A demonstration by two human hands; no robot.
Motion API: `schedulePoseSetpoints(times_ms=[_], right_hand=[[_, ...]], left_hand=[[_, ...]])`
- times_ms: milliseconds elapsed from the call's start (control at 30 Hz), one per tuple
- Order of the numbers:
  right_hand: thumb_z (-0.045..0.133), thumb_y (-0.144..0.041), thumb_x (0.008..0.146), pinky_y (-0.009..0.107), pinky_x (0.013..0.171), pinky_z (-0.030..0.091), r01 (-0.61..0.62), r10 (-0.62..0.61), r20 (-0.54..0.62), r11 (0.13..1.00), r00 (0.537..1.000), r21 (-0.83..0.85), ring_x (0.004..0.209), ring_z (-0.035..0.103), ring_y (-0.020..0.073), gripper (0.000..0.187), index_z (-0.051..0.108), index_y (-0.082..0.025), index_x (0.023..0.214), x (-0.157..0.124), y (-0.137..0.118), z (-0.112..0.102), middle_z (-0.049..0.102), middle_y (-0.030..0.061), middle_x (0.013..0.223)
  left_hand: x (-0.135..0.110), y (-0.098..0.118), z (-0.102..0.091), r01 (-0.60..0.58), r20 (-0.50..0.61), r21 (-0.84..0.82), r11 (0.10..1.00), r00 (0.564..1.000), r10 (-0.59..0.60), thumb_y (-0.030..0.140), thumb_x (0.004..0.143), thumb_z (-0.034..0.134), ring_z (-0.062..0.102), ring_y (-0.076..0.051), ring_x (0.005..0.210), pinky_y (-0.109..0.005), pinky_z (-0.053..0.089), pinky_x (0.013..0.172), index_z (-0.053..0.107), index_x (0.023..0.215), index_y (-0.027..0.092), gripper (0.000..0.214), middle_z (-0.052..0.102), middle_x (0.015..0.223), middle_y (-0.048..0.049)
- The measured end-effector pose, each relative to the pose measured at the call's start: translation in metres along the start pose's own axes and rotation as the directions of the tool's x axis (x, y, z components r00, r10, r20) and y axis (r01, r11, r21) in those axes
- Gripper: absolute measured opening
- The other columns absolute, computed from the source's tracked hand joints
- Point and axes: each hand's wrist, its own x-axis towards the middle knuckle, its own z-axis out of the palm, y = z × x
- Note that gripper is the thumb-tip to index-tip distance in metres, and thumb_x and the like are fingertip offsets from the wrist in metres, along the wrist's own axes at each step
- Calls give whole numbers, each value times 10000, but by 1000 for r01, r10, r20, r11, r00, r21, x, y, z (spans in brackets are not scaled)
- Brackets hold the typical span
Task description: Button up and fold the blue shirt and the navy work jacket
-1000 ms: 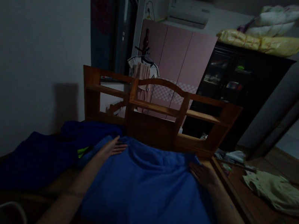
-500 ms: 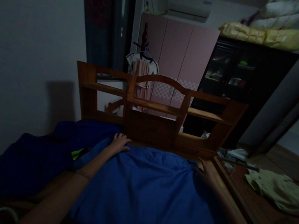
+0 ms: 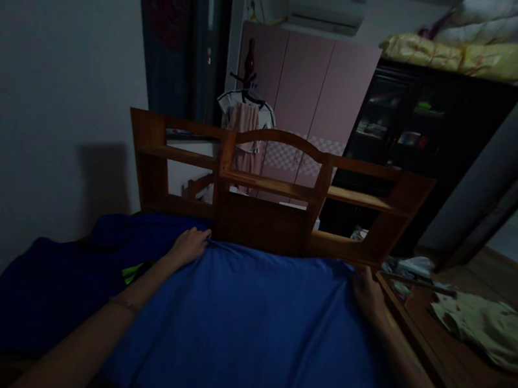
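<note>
A bright blue cloth (image 3: 257,331) lies spread flat across a wooden desk in front of me. My left hand (image 3: 189,243) is closed on the cloth's far left corner, close to the desk's wooden shelf unit (image 3: 269,189). My right hand (image 3: 368,293) grips the far right corner of the same cloth, fingers curled over its edge. The far edge of the cloth runs taut and straight between both hands, right against the base of the shelf unit.
A dark blue garment (image 3: 64,274) with a yellow-green patch lies heaped at the left. A pale green garment (image 3: 493,326) rests on a wooden surface at the right. Behind stand a pink wardrobe (image 3: 304,96), a dark cabinet (image 3: 424,141) with bedding on top, and a coat stand.
Both hands went from lying flat on the cloth to gripping its far corners and moved away from me and apart. The rumpled far edge is now pulled straight against the shelf unit.
</note>
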Motion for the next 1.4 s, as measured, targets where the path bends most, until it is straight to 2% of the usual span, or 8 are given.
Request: schedulePoseSetpoints(times_ms=[200, 367, 500, 600, 633, 867, 1200, 1400], right_hand=[[523, -267, 820, 411, 851, 435, 93, -93, 0, 994, 996, -52, 972, 601, 310, 310, 532, -139, 1102, -11, -22, -4, 662, 173, 1006], [442, -312, 912, 407, 978, 424, 260, -260, -10, 965, 965, 21, 1136, 531, 251, 333, 482, -219, 1229, -65, -96, -24, 581, 110, 1204], [490, -315, 911, 375, 972, 471, 527, -530, 144, 847, 835, 62, 1203, 511, 228, 478, 399, -250, 1376, -147, -167, -38, 494, 82, 1361], [545, -351, 879, 336, 899, 524, 770, -762, 111, 636, 638, -54, 1160, 558, 234, 573, 385, -215, 1411, -197, -192, -17, 555, 101, 1321], [518, -305, 894, 345, 909, 519, 774, -770, 88, 621, 632, -127, 1183, 545, 234, 548, 381, -213, 1416, -207, -195, -6, 550, 102, 1330], [407, -137, 827, 357, 878, 549, 666, -685, 51, 684, 727, -298, 1210, 533, 263, 574, 409, -109, 1401, -235, -188, 29, 510, 180, 1352], [304, 67, 664, 260, 853, 562, 596, -603, -25, 794, 798, -119, 1080, 633, 170, 809, 277, -78, 1459, -242, -179, 7, 626, 124, 1230], [299, 34, 745, 280, 867, 546, 462, -475, -82, 876, 876, -136, 1126, 605, 185, 768, 236, -162, 1485, -239, -163, -43, 537, 98, 1345]], left_hand=[[-10, 27, 5, 82, -128, 21, 996, 989, -79, 124, 866, 372, 457, -327, 1129, -461, 311, 959, 515, 1258, 150, 418, 587, 1097, -187], [-13, 80, 17, -48, -138, -37, 998, 989, 43, 139, 887, 372, 356, -317, 1265, -468, 236, 1054, 419, 1351, 132, 466, 440, 1332, -190], [0, 128, 35, -227, -8, -151, 962, 973, 229, 459, 906, 430, 397, -242, 1270, -349, 280, 1063, 464, 1324, 243, 472, 446, 1378, -84], [15, 152, 51, -240, 115, -236, 942, 955, 272, 693, 774, 483, 466, -280, 1225, -358, 338, 1018, 472, 1322, 227, 720, 513, 1321, -109], [20, 156, 56, -219, 150, -256, 942, 953, 263, 737, 726, 498, 473, -308, 1218, -377, 347, 1007, 481, 1314, 196, 799, 528, 1302, -136], [56, 156, 65, -31, 412, -394, 918, 887, 207, 735, 551, 659, 634, -309, 950, -322, 466, 780, 685, 929, 138, 707, 700, 985, -116], [54, 145, 37, 323, 600, -603, 730, 786, 148, 628, 516, 752, 639, -220, 645, -287, 477, 566, 700, 720, 125, 545, 705, 712, -71], [34, 137, -20, 403, 535, -767, 498, 831, 151, 625, 548, 741, 644, -222, 637, -308, 511, 566, 683, 778, 118, 560, 705, 740, -102]])
